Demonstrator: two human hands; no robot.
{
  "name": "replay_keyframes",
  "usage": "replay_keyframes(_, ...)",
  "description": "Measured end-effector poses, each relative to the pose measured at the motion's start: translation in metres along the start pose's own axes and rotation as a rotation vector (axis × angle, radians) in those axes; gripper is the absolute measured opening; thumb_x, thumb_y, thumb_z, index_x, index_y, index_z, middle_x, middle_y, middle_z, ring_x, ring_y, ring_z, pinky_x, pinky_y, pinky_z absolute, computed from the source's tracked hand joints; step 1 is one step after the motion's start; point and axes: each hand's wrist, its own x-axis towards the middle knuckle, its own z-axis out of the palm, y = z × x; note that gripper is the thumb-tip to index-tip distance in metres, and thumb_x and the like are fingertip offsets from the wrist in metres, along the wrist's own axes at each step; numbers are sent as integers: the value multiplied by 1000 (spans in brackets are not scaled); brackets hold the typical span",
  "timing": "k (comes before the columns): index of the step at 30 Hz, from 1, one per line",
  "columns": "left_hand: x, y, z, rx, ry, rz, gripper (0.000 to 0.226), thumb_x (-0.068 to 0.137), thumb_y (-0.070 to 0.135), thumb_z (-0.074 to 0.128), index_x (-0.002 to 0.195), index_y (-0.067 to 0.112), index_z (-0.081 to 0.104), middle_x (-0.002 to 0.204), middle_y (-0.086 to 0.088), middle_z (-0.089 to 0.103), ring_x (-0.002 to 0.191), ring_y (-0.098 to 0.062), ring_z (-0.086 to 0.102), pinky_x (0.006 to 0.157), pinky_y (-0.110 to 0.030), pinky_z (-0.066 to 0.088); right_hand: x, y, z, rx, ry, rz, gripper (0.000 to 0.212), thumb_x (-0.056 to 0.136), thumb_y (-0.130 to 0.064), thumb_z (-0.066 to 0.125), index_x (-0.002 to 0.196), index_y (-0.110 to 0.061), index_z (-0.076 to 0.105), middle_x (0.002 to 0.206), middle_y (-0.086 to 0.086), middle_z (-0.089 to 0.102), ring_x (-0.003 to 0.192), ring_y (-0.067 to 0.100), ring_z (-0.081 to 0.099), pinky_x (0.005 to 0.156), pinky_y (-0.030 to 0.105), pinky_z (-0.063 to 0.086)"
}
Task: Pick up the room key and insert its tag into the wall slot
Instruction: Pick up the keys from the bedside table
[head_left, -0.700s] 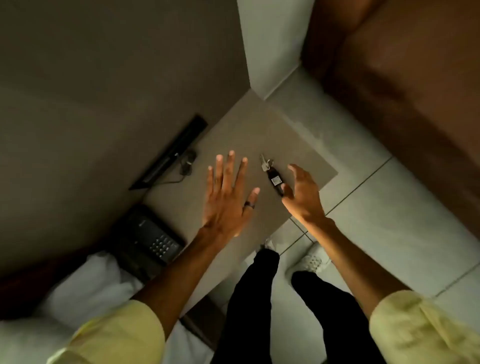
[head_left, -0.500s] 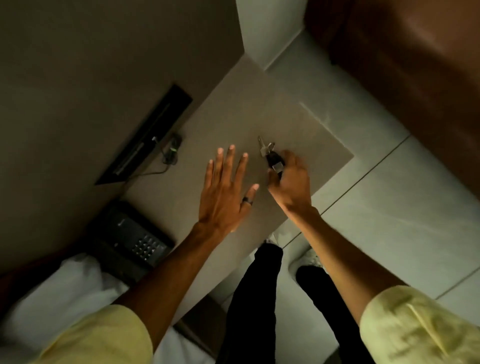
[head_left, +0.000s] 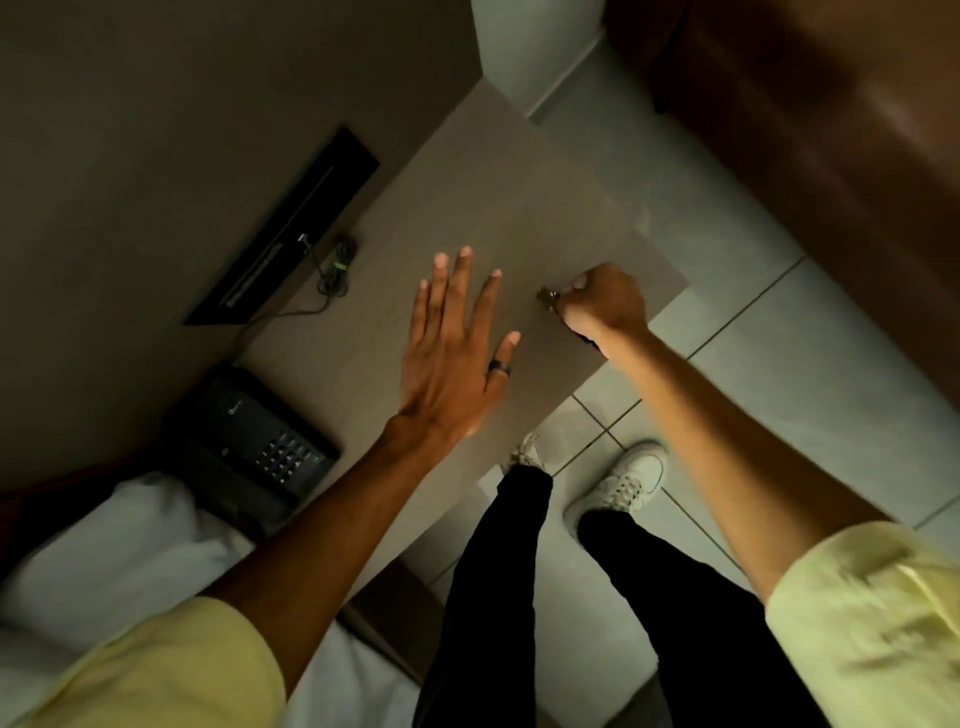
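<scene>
My right hand (head_left: 608, 304) is closed in a fist over the room key (head_left: 549, 297) near the right edge of the grey bedside table (head_left: 498, 208). Only the metal key end pokes out left of my knuckles, and a dark bit of the tag shows under my wrist. My left hand (head_left: 457, 353) hovers flat over the middle of the table, fingers spread, a dark ring on one finger, holding nothing. A long black slot panel (head_left: 291, 228) is set in the wall at the table's back left.
A black desk phone (head_left: 249, 441) sits at the table's near left corner, with a coiled cable (head_left: 337, 270) by the wall. White bedding (head_left: 104, 545) lies at lower left. Brown wooden furniture (head_left: 831, 156) stands at upper right. My legs and white shoes stand on the tiled floor.
My right hand reached the key lying on the table and closed into a fist around it. My left hand stayed spread over the table. The camera view shifted slightly.
</scene>
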Motion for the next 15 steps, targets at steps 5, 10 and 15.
replay_keyframes(5,-2,51,-60,-28,84,44,67,109,41,45,167,13,26,177,-23,8,161,-33,-9,132,-51,5,-51,8,-81,-33,-11,-176,23,78,-8,72,99,-14,79,105,3,80,102,19,74,95,24,56)
replay_keyframes(10,-14,119,-169,-60,207,107,66,109,42,42,167,13,27,177,-22,10,165,-35,-2,134,-49,6,-144,-4,-203,-151,37,-392,47,72,6,70,116,-10,72,102,-1,78,97,21,73,81,26,54)
replay_keyframes(15,-20,176,-290,-23,382,185,69,110,46,41,169,16,22,178,-20,8,165,-36,-4,136,-50,3,-247,-24,-327,-219,238,-685,58,63,3,65,114,-23,77,100,1,83,95,22,76,83,30,59)
